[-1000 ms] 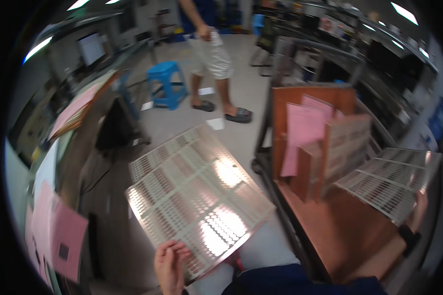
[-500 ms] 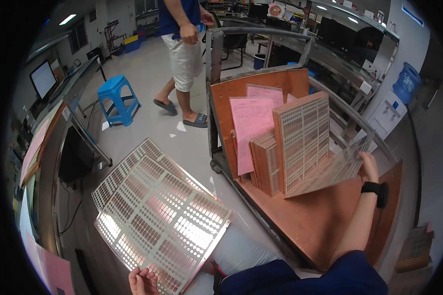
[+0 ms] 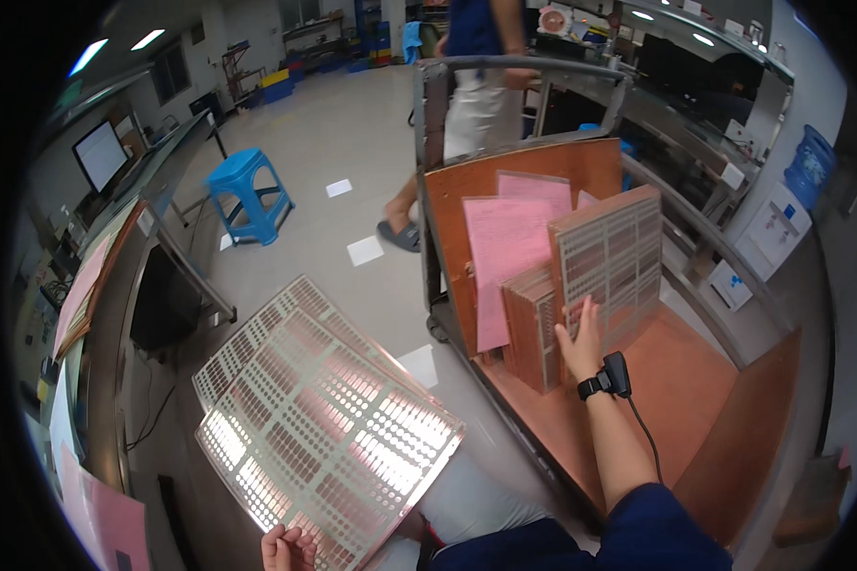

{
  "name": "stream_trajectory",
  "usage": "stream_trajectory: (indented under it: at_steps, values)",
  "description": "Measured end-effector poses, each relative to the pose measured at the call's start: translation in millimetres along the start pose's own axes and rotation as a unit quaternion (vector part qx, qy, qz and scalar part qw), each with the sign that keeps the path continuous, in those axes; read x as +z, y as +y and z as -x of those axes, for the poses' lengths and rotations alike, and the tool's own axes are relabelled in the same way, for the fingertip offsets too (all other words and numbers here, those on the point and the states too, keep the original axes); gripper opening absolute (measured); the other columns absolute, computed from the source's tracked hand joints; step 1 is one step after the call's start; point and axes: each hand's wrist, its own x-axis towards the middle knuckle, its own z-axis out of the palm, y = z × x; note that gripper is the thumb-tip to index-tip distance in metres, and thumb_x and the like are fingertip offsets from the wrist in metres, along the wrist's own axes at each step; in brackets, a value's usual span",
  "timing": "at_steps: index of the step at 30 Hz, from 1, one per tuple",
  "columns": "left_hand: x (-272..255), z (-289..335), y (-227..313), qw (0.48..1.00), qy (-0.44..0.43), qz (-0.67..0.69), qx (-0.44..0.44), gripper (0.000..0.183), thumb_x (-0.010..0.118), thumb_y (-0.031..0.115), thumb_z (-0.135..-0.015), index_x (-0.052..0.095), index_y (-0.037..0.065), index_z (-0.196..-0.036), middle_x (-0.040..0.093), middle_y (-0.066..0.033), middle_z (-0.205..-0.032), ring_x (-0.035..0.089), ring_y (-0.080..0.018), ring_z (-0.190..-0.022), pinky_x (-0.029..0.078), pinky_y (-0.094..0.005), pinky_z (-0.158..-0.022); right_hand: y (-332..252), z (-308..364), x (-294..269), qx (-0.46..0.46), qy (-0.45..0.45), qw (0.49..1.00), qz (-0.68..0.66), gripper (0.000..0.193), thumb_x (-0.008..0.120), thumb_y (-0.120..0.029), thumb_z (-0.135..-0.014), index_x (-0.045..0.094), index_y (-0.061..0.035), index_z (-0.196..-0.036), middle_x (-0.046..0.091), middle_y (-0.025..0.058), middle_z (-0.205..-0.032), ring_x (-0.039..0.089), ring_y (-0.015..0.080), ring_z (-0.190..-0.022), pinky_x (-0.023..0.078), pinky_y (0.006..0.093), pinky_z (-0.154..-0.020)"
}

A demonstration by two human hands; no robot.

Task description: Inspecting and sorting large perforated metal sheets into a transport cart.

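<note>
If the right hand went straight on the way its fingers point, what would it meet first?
Most likely the upright stack of copper-coloured, rectangular patterned panels on the cart. The right hand overlaps the stack in view; depth is unclear, so I can't tell whether they touch.

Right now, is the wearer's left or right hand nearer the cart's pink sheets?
Right: the right hand is just right of the pink sheets, by upright panels; the left hand is farther, to their lower left.
</note>
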Motion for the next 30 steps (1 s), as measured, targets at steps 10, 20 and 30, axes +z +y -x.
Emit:
stream_trajectory:
  at_steps: [10,20,30]
  values:
    - [-53.2,-13.7,-14.8,0.986,0.116,-0.091,0.074,0.026,0.050,0.018,-0.094,0.051,0.002,-0.114,0.061,-0.0075,-0.101,0.058,-0.0110,-0.082,0.049,-0.0219,-0.072,9.9,-7.1,-6.6,-0.084,0.040,0.995,0.030,0.065,0.058,-0.019,-0.087,0.026,-0.0045,-0.141,0.028,0.0287,-0.141,0.026,0.0394,-0.132,0.025,0.0414,-0.107]
    - [-83.3,-19.9,-57.3,0.941,0.206,-0.261,0.057,0.026,0.065,0.001,-0.081,0.047,0.002,-0.100,0.050,-0.0005,-0.083,0.046,-0.0047,-0.070,0.040,-0.0177,-0.059,-144.4,132.1,29.6,-0.203,-0.238,0.938,-0.149,0.030,0.061,-0.004,-0.080,0.059,-0.0002,-0.110,0.061,0.0157,-0.105,0.058,0.0304,-0.097,0.045,0.0347,-0.085]
    - [-111.1,-24.4,-48.2,0.964,0.178,-0.199,0.011,0.009,0.057,0.009,-0.089,0.052,0.001,-0.088,0.058,-0.0012,-0.076,0.052,-0.0058,-0.065,0.044,-0.0195,-0.061,-160.8,165.2,19.0,-0.362,-0.184,0.912,-0.057,0.028,0.058,0.005,-0.076,0.063,-0.0019,-0.102,0.064,0.0124,-0.095,0.057,0.0290,-0.091,0.045,0.0366,-0.081]
